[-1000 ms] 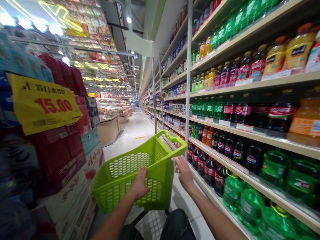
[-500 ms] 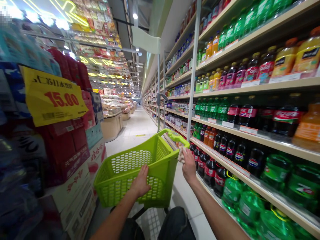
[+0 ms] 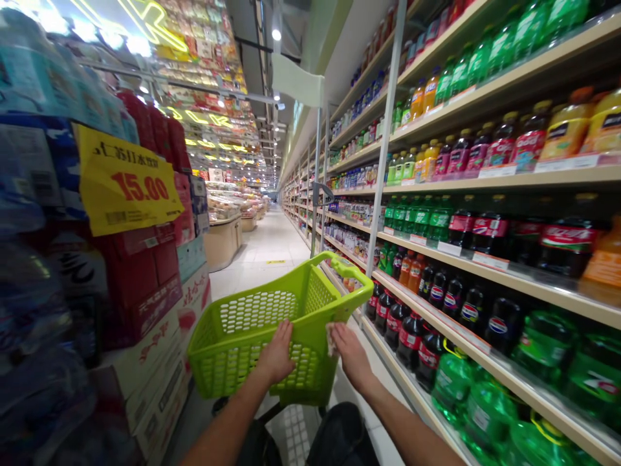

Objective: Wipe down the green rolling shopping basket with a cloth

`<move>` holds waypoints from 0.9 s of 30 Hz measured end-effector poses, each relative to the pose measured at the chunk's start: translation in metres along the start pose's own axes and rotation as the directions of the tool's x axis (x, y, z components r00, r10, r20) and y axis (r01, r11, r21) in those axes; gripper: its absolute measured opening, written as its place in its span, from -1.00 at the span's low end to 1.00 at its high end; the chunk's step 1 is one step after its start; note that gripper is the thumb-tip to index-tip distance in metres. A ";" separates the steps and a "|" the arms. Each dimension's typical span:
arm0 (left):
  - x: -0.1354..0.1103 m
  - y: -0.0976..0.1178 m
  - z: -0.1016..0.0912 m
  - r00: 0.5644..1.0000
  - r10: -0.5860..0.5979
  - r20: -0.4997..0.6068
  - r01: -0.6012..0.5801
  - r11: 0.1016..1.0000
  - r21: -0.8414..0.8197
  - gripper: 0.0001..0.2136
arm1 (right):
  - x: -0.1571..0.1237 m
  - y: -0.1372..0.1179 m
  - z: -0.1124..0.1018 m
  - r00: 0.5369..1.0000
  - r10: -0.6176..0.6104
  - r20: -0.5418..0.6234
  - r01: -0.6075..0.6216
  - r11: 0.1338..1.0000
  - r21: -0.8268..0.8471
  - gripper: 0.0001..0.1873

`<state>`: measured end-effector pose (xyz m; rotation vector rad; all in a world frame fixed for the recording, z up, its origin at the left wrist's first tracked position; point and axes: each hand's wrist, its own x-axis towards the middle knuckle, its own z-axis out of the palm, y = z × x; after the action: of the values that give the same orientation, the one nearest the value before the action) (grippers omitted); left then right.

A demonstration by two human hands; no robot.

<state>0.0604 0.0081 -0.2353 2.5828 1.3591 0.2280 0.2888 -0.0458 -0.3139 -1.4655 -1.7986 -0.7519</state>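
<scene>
A bright green plastic shopping cart (image 3: 310, 333) stands before my knees, its basket pierced with small holes and showing nothing inside. My left hand (image 3: 277, 355) rests against the near side wall just below the rim, fingers stretched out and holding nothing. A crumpled pale cloth (image 3: 330, 339) is pressed to the cart's side near the handle end by my right hand (image 3: 350, 353). The fingers of that hand partly cover the cloth. The cart's handle (image 3: 356, 285) is up and to the right of it.
On the right, shelves (image 3: 485, 323) hold rows of soda and juice bottles. Stacked drink cartons (image 3: 155, 362) with a yellow price sign (image 3: 129, 184) rise close on the left. A tiled aisle (image 3: 272, 239) runs ahead past a grey post (image 3: 316, 155) and produce-style display counters (image 3: 223, 236).
My right hand has moved down and left with the cloth, from beside the handle onto the cart's side wall. My left hand stays against the cart. The view has shifted slightly.
</scene>
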 end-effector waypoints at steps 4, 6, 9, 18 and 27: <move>-0.001 -0.001 0.001 1.000 0.011 -0.001 -0.011 1.000 -0.001 -0.14 | -0.006 0.001 -0.005 1.000 -0.007 0.004 0.007 1.000 0.010 -0.49; -0.001 -0.002 0.002 1.000 0.014 -0.003 -0.014 1.000 0.000 -0.13 | 0.018 0.015 -0.022 0.992 0.076 -0.105 -0.075 0.997 0.015 -0.47; -0.001 -0.001 0.004 1.000 0.003 -0.005 -0.003 1.000 -0.005 -0.13 | 0.059 0.027 -0.040 0.961 0.196 -0.193 -0.203 0.979 -0.015 -0.45; -0.004 -0.003 0.002 0.999 0.032 -0.006 -0.032 0.999 0.030 -0.15 | 0.073 0.000 -0.012 0.998 -0.063 0.018 0.063 0.998 0.024 -0.54; -0.015 -0.001 0.004 0.999 -0.025 -0.023 0.026 0.998 0.060 -0.16 | 0.075 -0.020 0.000 0.983 -0.161 0.083 0.150 0.980 0.133 -0.69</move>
<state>0.0520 -0.0038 -0.2399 2.6176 1.4271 0.2161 0.2599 -0.0063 -0.2541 -1.3079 -2.0120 -0.6422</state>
